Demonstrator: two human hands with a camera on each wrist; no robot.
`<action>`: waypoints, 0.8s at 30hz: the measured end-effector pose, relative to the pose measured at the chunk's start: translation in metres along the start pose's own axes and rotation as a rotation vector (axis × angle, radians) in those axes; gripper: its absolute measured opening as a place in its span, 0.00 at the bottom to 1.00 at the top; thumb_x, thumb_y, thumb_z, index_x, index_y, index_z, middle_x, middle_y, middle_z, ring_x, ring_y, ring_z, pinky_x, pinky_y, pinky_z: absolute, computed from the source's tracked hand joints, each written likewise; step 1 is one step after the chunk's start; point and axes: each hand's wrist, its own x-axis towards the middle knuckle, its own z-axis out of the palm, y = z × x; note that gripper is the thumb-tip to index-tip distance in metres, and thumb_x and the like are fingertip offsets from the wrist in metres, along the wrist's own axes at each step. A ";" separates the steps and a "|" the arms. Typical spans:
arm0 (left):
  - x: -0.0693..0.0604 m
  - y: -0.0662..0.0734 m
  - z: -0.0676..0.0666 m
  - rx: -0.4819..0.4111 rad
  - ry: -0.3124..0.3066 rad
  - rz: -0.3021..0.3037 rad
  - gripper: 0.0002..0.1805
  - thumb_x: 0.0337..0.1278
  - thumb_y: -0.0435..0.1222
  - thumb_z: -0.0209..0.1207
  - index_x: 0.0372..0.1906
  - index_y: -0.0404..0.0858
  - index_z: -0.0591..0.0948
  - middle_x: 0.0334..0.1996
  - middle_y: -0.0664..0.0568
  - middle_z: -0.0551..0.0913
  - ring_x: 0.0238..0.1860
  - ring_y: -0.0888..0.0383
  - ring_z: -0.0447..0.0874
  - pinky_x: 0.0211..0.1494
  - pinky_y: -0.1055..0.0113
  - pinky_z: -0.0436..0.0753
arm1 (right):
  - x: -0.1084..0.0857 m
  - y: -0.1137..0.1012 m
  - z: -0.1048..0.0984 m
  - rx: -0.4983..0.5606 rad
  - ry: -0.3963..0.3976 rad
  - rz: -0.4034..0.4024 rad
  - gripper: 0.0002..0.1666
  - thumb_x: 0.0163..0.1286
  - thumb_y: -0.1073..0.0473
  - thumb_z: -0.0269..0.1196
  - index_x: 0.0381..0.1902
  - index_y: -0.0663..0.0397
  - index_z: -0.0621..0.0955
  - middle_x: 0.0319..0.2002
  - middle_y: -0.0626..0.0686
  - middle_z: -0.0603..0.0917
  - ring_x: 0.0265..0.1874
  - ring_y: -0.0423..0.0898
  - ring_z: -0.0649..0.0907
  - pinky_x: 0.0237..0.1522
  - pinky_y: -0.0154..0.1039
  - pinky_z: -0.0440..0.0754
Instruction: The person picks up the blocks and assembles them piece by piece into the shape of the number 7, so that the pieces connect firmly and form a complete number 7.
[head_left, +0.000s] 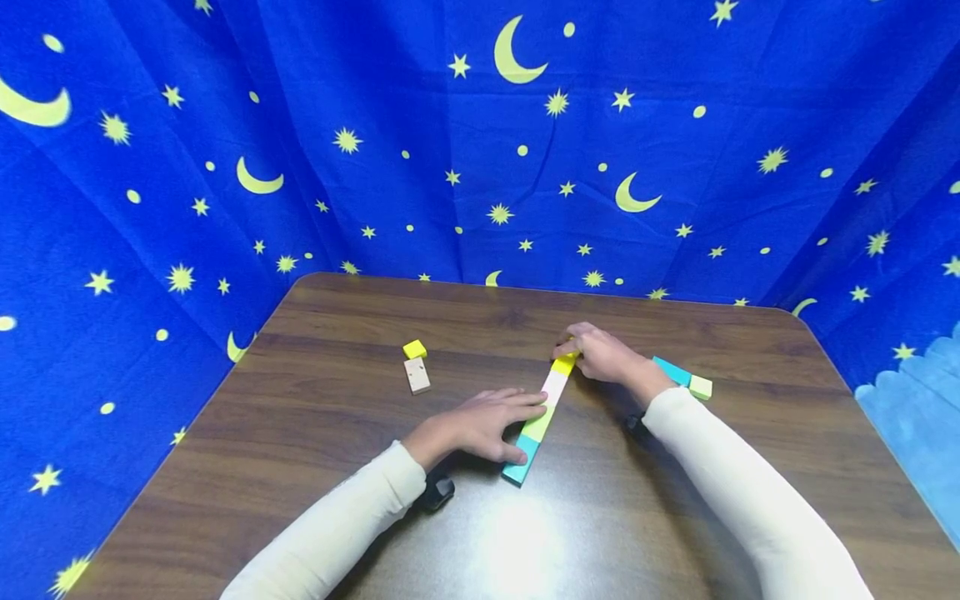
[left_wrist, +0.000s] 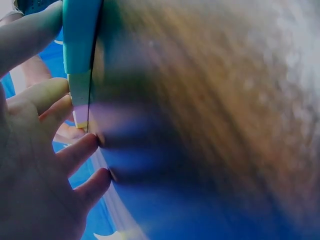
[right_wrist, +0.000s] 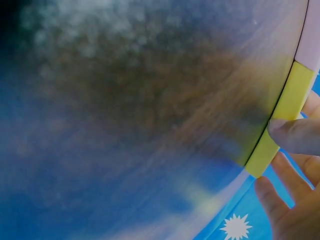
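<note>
Row of blocks: the row [head_left: 537,425] lies on the table between the hands, end to end, slanting away from the person.
Order, near to far: teal end block [head_left: 518,472], yellow-green block [head_left: 535,429], pale pink block [head_left: 555,386], then the yellow end block [head_left: 563,365]; whether that yellow stretch is one piece or two, I cannot tell.
Right hand: the right hand [head_left: 597,353] pinches the yellow end block, thumb on one side, fingers on the other.
Left hand: the left hand [head_left: 491,423] has its fingers spread and fairly straight, clasping nothing; the thumb touches the teal end block and fingertips rest along the row.
Progress: the line looks joined and nearly straight, so I judge this part mostly done, with only alignment in hand.
Left over: a loose yellow block [head_left: 415,349] sits just beside a speckled pale block [head_left: 417,376] on the left; a loose teal block [head_left: 670,371] meets a pale yellow block [head_left: 701,387] past the right wrist. Whether these belong in the row is unclear.
Surroundings: brown wooden table [head_left: 322,417], blue star-and-moon curtain [head_left: 405,83] behind.
</note>
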 end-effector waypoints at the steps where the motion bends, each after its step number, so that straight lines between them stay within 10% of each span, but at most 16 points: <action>1: 0.000 0.000 0.000 0.002 0.001 0.000 0.41 0.59 0.52 0.62 0.77 0.53 0.61 0.80 0.65 0.51 0.80 0.47 0.51 0.81 0.46 0.54 | 0.000 0.000 0.000 -0.004 -0.002 -0.003 0.29 0.53 0.80 0.60 0.48 0.51 0.88 0.53 0.62 0.85 0.58 0.63 0.79 0.59 0.60 0.80; 24: 0.002 0.000 0.000 0.037 -0.014 0.017 0.46 0.56 0.54 0.63 0.78 0.53 0.58 0.81 0.65 0.48 0.80 0.52 0.51 0.79 0.48 0.57 | -0.007 -0.007 -0.002 0.042 -0.078 0.027 0.27 0.53 0.62 0.71 0.54 0.52 0.85 0.60 0.65 0.80 0.63 0.67 0.74 0.63 0.64 0.74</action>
